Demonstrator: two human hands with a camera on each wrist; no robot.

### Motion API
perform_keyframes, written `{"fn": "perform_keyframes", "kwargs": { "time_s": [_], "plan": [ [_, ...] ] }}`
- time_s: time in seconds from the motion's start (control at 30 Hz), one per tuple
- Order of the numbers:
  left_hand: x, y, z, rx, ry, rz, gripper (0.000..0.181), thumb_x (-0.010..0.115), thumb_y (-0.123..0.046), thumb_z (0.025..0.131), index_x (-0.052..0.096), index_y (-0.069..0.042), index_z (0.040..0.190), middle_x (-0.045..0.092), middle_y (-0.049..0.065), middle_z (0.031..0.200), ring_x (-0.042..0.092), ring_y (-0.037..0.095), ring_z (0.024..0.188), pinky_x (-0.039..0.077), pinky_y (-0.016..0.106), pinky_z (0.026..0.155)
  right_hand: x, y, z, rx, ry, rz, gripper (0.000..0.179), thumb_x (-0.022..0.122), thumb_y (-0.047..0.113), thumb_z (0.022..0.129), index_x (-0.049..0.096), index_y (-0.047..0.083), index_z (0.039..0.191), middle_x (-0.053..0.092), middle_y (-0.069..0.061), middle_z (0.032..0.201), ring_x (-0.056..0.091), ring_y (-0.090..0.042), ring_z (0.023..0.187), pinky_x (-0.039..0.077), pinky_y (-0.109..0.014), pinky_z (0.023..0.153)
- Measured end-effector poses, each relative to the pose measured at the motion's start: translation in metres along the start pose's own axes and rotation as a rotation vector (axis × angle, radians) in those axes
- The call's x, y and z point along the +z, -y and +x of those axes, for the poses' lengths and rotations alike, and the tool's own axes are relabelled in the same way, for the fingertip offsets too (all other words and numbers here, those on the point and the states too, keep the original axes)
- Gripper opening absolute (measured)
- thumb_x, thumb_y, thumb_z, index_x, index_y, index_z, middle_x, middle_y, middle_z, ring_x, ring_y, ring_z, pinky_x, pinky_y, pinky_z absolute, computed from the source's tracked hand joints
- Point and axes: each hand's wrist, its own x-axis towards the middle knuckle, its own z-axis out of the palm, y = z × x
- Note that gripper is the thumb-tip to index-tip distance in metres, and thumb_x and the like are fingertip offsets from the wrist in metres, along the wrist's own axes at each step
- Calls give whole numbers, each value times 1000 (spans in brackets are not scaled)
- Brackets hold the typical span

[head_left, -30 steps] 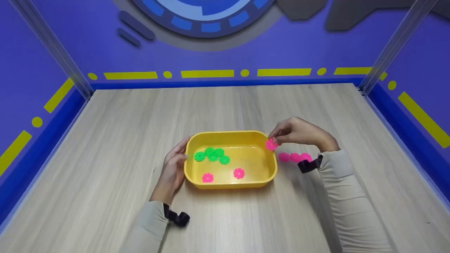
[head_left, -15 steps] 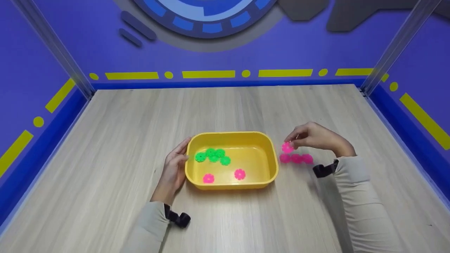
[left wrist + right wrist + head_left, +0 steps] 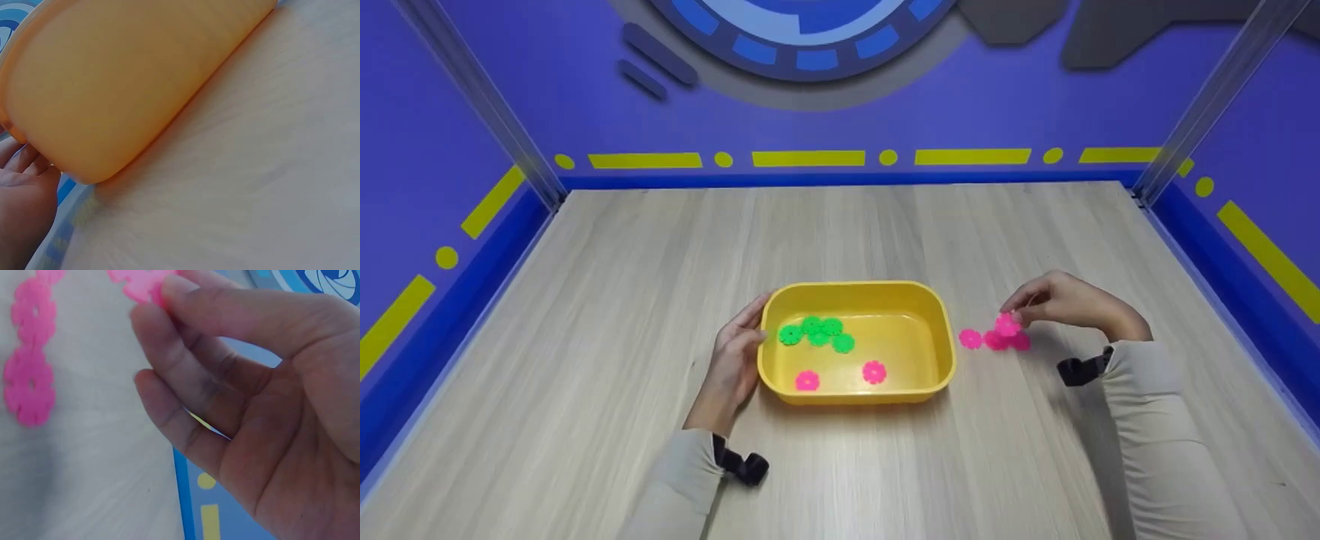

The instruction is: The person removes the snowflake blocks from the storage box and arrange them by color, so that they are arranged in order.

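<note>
My left hand grips the left end of a yellow plastic tub, its thumb at the rim and its fingers along the outside. In the left wrist view the tub's wall fills the upper left. My right hand pinches a pink notched disc between thumb and fingertips, right of the tub. Just below it on the table lie more pink discs in a row; the held disc partly covers them. Inside the tub are several green notched discs at the left and two pink discs near the front wall.
Everything stands on a light wood-grain table. Blue panels with yellow marks enclose its back and sides. Each wrist wears a black camera mount.
My right hand has moved right and slightly toward me with the pink disc, from the tub's right rim to above the row of pink discs. The left hand stays on the tub.
</note>
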Motion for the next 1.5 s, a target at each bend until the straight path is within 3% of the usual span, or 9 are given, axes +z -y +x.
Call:
{"fn": "perform_keyframes", "kwargs": {
  "time_s": [0.53, 1.0, 1.5],
  "plan": [
    [0, 1, 0, -7, -5, -1, 67, 35, 13, 82, 25, 8, 147, 24, 21, 157, 24, 27, 146, 23, 39, 119, -8, -38, -17, 70, 3, -31, 21, 66, 15, 88, 73, 7, 105, 72, -9, 104, 60, -5, 88, 49, -18, 78],
    [0, 1, 0, -3, -20, -10, 65, 35, 13, 82, 27, 8, 147, 27, 21, 156, 25, 28, 145, 21, 40, 120, -9, -52, -18, 51, 16, -2, 23, 66, 12, 88, 71, 0, 106, 72, -14, 101, 59, 0, 80, 50, -17, 71],
    [0, 1, 0, -4, -20, -4, 66, 36, 12, 82, 25, 8, 147, 24, 21, 157, 24, 27, 146, 23, 38, 119, -8, -55, -18, 82, 36, 55, 23, 63, 7, 88, 69, -6, 107, 72, -13, 93, 64, -3, 73, 55, -20, 68]
  ]
}}
